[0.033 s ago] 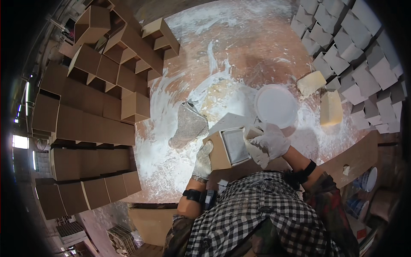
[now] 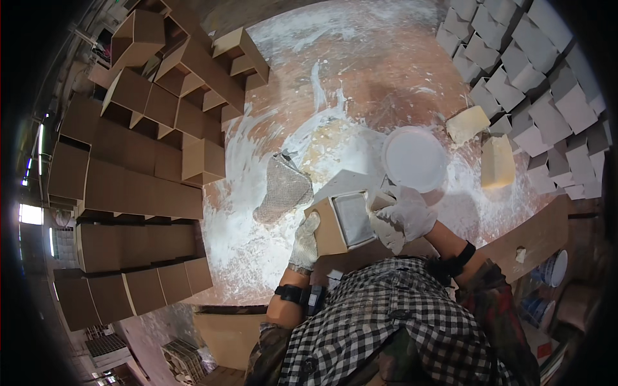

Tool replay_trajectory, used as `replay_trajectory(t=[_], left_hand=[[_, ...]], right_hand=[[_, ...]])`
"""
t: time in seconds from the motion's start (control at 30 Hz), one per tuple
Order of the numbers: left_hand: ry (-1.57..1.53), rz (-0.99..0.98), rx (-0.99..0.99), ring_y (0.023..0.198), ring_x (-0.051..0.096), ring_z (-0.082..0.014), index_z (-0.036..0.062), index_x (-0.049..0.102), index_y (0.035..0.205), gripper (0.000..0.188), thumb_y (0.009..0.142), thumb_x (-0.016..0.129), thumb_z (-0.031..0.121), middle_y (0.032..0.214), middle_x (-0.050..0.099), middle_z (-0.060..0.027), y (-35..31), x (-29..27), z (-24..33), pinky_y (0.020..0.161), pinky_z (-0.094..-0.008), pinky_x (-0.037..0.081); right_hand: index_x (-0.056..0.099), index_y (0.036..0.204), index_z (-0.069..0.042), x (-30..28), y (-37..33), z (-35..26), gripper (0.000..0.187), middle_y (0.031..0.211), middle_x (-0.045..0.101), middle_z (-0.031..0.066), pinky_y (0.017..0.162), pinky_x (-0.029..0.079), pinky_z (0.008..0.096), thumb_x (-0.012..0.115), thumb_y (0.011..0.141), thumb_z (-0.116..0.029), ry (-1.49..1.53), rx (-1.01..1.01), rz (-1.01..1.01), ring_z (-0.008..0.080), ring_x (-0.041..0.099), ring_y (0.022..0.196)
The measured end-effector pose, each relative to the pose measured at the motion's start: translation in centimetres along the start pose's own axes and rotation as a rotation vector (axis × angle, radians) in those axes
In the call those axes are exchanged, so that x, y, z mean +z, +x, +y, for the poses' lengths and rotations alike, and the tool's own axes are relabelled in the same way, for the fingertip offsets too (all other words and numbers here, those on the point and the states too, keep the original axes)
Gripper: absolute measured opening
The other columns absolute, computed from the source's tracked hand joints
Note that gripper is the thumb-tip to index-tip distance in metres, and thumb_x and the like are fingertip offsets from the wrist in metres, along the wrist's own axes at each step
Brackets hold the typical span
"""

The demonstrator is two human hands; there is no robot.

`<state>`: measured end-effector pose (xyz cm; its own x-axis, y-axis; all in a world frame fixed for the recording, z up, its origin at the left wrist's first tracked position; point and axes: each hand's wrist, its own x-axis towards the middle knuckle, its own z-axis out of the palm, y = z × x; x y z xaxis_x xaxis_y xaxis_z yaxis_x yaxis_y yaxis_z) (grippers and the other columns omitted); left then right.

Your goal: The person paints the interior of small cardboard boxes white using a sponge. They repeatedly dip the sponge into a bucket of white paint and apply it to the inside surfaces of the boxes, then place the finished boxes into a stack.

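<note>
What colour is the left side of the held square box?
The square cardboard box's left side is plain brown, in the head view.

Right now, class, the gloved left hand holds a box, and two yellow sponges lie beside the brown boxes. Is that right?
No: the head view shows the two yellow sponges lying beside the white boxes at right, not the brown boxes. The gloved left hand does hold a box.

In the middle there is a wide table with a reddish-brown top, and many white smears cover its surface. At the far left, one small window is very bright, and above it a narrow strip of white light shines. The floor at the lower left looks pale and stained. Around these lights, the room is rather dark.
</note>
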<state>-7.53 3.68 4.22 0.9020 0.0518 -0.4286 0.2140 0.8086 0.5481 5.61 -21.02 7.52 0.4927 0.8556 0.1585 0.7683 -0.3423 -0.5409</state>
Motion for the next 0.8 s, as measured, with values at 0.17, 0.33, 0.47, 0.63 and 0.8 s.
replay_trajectory(t=[0.17,0.33,0.47,0.63,0.8], left_hand=[[-0.068,0.008,0.0,0.104,0.059,-0.0244,0.0023,0.044,0.129,0.052,0.088,0.061,0.03,0.118,0.056,-0.0127,0.0,-0.3,-0.6,0.088,-0.0406,0.052],[-0.076,0.031,0.025,0.108,0.057,-0.0255,0.0026,0.042,0.131,0.056,0.087,0.063,0.031,0.122,0.054,-0.0129,0.1,-1.2,-1.0,0.091,-0.0431,0.05],[-0.047,0.036,0.034,0.108,0.057,-0.026,0.003,0.041,0.132,0.059,0.086,0.065,0.033,0.123,0.054,-0.0128,0.1,-0.9,-1.1,0.091,-0.0433,0.05],[-0.054,0.092,0.084,0.107,0.058,-0.026,0.0034,0.042,0.131,0.059,0.085,0.065,0.033,0.122,0.055,-0.0121,-0.3,-1.6,-1.8,0.091,-0.0424,0.05],[0.045,0.119,0.102,0.105,0.058,-0.0247,0.0039,0.043,0.13,0.058,0.086,0.063,0.037,0.119,0.056,-0.0117,-0.2,-0.5,-1.8,0.088,-0.0405,0.052]], right_hand=[[0.067,0.092,-0.002,-0.4,-0.8,-1.6,0.029,0.075,0.065,0.0062,0.062,0.046,0.027,0.07,0.068,-0.019,0.138,-0.042,0.088,0.0135,0.058,0.065],[0.067,0.096,-0.003,-2.1,-0.6,-4.7,0.032,0.079,0.068,0.0095,0.061,0.047,0.0265,0.069,0.067,-0.017,0.561,0.494,-0.048,0.0128,0.059,0.065],[0.067,0.087,-0.006,-2.7,-0.5,-5.0,0.029,0.076,0.065,0.0136,0.061,0.048,0.0337,0.068,0.061,-0.018,0.41,0.355,-0.075,0.0243,0.061,0.064],[0.067,0.08,-0.006,-4.3,1.3,-3.6,0.023,0.071,0.062,0.0156,0.06,0.048,0.0393,0.066,0.061,-0.021,0.32,0.265,-0.154,0.0327,0.06,0.065],[0.066,0.076,-0.009,-2.0,4.3,-0.4,0.021,0.069,0.061,0.0156,0.063,0.048,0.0397,0.068,0.058,-0.019,0.135,0.366,0.067,0.0339,0.059,0.064]])
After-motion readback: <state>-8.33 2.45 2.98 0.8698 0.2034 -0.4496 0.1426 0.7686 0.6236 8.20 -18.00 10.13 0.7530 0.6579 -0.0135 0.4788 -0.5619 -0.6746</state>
